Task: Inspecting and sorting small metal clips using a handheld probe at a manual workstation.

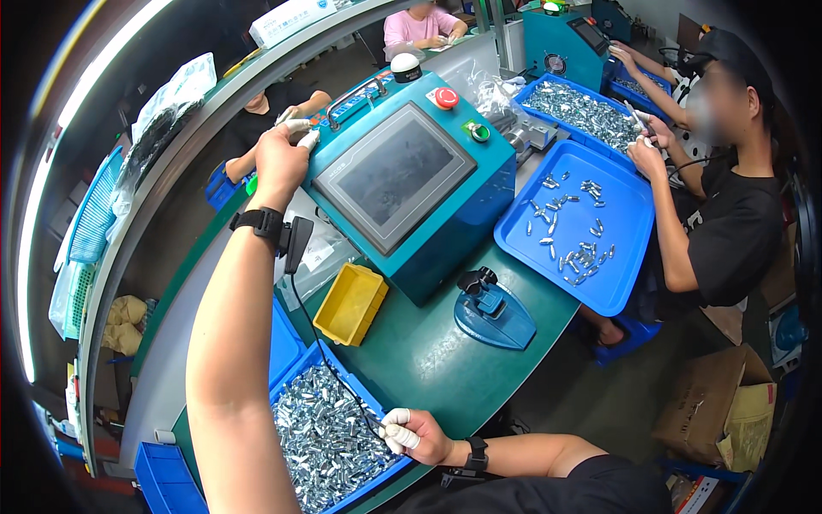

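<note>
My left hand [284, 163], with white finger covers, reaches to the upper left corner of a teal machine [454, 231], beside its metal handle [358, 101]. Its covered fingertips are stretched out and slightly apart, and I see nothing held between them. Over the right edge of a blue bin [368, 396] full of small silvery metal parts [330, 437], my right hand [419, 435] is closed, its covered fingertips pinched together. What they hold, if anything, is too small to make out. A black cable [330, 364] runs down from my left wrist toward my right hand.
On the green table [419, 368] stand a yellow tray [351, 304] and a blue metal stand [492, 313]. A blue tray [522, 231] with scattered metal parts lies to the right. Beside it a co-worker [728, 171] handles something thin. The machine carries a screen [394, 176] and red button [444, 98].
</note>
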The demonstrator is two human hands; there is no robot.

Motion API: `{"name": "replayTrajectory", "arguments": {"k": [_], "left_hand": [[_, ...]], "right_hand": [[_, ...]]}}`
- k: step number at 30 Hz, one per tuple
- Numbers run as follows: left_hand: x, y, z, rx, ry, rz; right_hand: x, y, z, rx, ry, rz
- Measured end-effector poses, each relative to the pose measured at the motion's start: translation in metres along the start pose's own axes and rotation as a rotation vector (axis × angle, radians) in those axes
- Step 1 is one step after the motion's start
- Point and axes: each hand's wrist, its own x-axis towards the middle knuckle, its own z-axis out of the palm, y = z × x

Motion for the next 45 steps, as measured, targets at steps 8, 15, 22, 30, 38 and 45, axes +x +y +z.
{"name": "replayTrajectory", "arguments": {"k": [8, 15, 22, 30, 38, 45], "left_hand": [[0.017, 0.040, 0.012, -0.062, 0.137, 0.182], [0.036, 0.071, 0.062, 0.249, 0.099, 0.544], [0.050, 0.081, 0.079, 0.438, 0.033, 0.600], [0.049, 0.089, 0.081, 0.512, 0.001, 0.592], [0.058, 0.079, 0.030, 0.213, 0.002, 0.400], [0.032, 0.042, -0.030, 0.172, -0.056, 0.206]], "right_hand": [[0.003, -0.016, -0.028, 0.309, 0.085, 0.019], [-0.005, -0.047, -0.059, 0.173, 0.186, -0.040], [-0.015, -0.050, -0.075, 0.145, 0.248, 0.016], [-0.019, -0.049, -0.067, 0.184, 0.257, 0.024], [-0.022, -0.057, -0.066, 0.192, 0.267, 0.044], [-0.027, -0.065, -0.060, 0.180, 0.256, 0.092]]}}
